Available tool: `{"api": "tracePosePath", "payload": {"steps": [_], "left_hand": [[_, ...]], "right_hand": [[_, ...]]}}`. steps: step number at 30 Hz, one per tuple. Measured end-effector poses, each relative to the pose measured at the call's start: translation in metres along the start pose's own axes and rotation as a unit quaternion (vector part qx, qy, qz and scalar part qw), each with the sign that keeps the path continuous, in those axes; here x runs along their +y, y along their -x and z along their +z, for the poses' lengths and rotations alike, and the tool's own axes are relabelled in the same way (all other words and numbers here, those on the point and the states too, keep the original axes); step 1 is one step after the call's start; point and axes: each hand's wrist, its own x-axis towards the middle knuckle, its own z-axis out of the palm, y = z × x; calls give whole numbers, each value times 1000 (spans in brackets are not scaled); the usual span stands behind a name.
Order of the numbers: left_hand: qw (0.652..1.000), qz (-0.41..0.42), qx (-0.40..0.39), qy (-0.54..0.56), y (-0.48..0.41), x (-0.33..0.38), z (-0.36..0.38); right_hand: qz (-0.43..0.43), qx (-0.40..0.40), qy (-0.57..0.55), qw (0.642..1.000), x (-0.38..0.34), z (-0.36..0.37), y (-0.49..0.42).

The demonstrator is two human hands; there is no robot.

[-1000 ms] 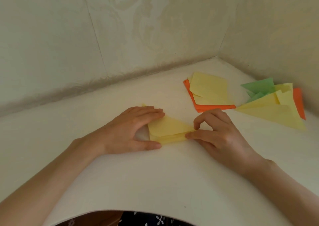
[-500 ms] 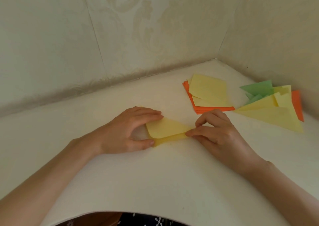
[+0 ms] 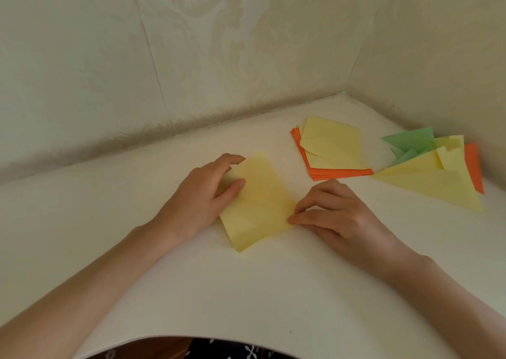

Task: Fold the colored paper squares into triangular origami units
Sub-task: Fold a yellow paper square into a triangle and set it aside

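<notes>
Paper (image 3: 260, 197) sits between left hand (image 3: 200, 194) gripping edge, right hand (image 3: 336, 216) pinching corner.

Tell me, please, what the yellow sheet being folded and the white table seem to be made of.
The yellow sheet looks like thin matte paper: it shows a sharp crease. The table looks smooth, white and matte, perhaps laminate or painted board.

Both forearms reach in from the bottom corners. Left hand (image 3: 201, 194) grips the yellow sheet (image 3: 260, 208) - thumb lying on top, fingers curled behind its far edge. Right hand (image 3: 339, 217) pinches the sheet's right corner - thumb against index fingertip.
</notes>
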Motion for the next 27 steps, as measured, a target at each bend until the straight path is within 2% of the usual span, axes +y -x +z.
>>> {"api": "tracePosePath", "payload": {"steps": [5,9,12,18,20,22,24,27], "left_hand": [[996,31,38,-74,1,-6,5],[993,47,56,-94,1,-7,7],[994,25,50,-89,0,-7,6],[996,27,39,-74,0,-7,6],[983,107,109,-104,2,2,-2],[944,253,152,-150,7,10,-9],[914,352,94,-181,16,16,-8],[916,340,-43,-210,20,17,4]], "right_hand": [[24,-11,-31,999,-2,-1,-4],[103,-12,-81,991,-4,-3,-7],[146,4,-71,987,-9,3,-13],[172,23,-13,985,-10,7,-16],[186,17,-16,982,-9,8,-16],[188,11,-11,982,-8,9,-16],[182,10,-8,983,-7,10,-16],[169,1,10,986,-5,10,-15]]}}
